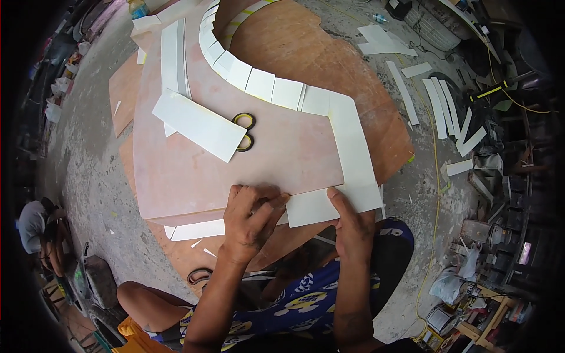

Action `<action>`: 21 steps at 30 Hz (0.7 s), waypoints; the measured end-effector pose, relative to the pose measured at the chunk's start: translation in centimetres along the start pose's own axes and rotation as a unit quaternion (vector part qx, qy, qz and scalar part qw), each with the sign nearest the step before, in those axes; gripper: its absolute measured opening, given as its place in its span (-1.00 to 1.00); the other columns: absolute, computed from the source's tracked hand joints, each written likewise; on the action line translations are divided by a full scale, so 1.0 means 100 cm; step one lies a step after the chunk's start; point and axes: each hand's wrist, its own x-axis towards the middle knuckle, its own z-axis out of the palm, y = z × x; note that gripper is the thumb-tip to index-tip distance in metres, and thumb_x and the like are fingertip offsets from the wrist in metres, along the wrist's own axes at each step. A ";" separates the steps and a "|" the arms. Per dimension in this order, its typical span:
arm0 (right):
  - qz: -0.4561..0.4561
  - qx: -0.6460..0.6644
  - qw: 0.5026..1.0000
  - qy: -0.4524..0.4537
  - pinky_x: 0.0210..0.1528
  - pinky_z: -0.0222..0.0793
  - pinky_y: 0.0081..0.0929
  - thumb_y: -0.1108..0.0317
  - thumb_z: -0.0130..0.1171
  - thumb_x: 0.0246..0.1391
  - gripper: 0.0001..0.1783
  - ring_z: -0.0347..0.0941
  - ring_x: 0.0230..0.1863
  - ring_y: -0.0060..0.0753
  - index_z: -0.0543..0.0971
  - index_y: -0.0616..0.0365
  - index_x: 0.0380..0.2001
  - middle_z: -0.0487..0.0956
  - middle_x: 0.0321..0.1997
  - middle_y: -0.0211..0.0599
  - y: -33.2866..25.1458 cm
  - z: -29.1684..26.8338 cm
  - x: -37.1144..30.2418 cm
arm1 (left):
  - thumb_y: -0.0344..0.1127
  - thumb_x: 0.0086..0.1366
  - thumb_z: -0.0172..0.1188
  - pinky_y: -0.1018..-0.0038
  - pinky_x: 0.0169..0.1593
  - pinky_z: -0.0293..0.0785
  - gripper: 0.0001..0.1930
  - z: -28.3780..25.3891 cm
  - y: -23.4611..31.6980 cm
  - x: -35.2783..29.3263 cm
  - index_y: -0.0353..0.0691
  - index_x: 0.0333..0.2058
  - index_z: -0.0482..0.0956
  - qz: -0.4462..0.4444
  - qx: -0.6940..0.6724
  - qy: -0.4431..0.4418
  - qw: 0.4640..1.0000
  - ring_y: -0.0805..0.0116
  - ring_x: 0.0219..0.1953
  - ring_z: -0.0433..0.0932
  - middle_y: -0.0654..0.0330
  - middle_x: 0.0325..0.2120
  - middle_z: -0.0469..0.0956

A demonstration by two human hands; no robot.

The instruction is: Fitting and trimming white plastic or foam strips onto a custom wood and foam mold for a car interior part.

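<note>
A pinkish curved panel (235, 165) lies in front of me, bordered along its inner curve and right side by white card pieces (288, 93). On the near edge sits a white card strip (311, 207). My right hand (353, 232) grips this strip near its right end, thumb on top and fingers out of sight beneath. My left hand (250, 220) is closed, its fingers curled at the strip's left end. What lies between those fingertips is hidden. Scissors with black and yellow handles (244, 141) rest on the panel, their blades under a loose white card (200, 125).
Brown board (382, 112) extends beneath the panel. A second pair of scissors (200, 275) lies near my left forearm. Cut white strips (444, 106) are scattered on the concrete floor at right, beside a yellow cord (436, 159). Another person (41, 229) crouches far left.
</note>
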 end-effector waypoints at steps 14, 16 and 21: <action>0.004 -0.001 1.000 -0.009 -0.44 0.62 -0.46 0.45 0.32 -0.04 -0.39 0.53 -0.19 -0.32 0.36 0.38 0.09 0.49 -0.08 -0.09 -0.003 0.002 0.000 | -0.55 -0.12 0.41 0.43 -0.32 0.38 -0.73 -0.005 0.005 0.004 -0.16 -0.38 0.62 -0.041 0.003 -0.030 0.999 0.29 -0.35 0.48 0.24 -0.40 0.52; 0.004 0.002 1.000 -0.009 -0.47 0.62 -0.45 0.45 0.32 -0.05 -0.38 0.54 -0.20 -0.30 0.35 0.38 0.10 0.49 -0.08 -0.08 -0.001 0.002 0.000 | -0.55 -0.12 0.40 0.43 -0.32 0.38 -0.72 -0.006 0.004 0.005 -0.16 -0.37 0.62 -0.036 -0.001 -0.033 0.999 0.29 -0.35 0.48 0.24 -0.39 0.52; 0.010 -0.009 1.000 0.000 -0.51 0.63 -0.43 0.44 0.32 -0.05 -0.35 0.55 -0.22 -0.27 0.32 0.38 0.12 0.49 -0.09 -0.06 -0.004 0.003 -0.001 | -0.50 -0.08 0.37 0.42 -0.27 0.31 -0.73 -0.006 -0.001 0.000 -0.14 -0.32 0.62 -0.014 -0.013 -0.040 0.999 0.36 -0.35 0.49 0.30 -0.34 0.55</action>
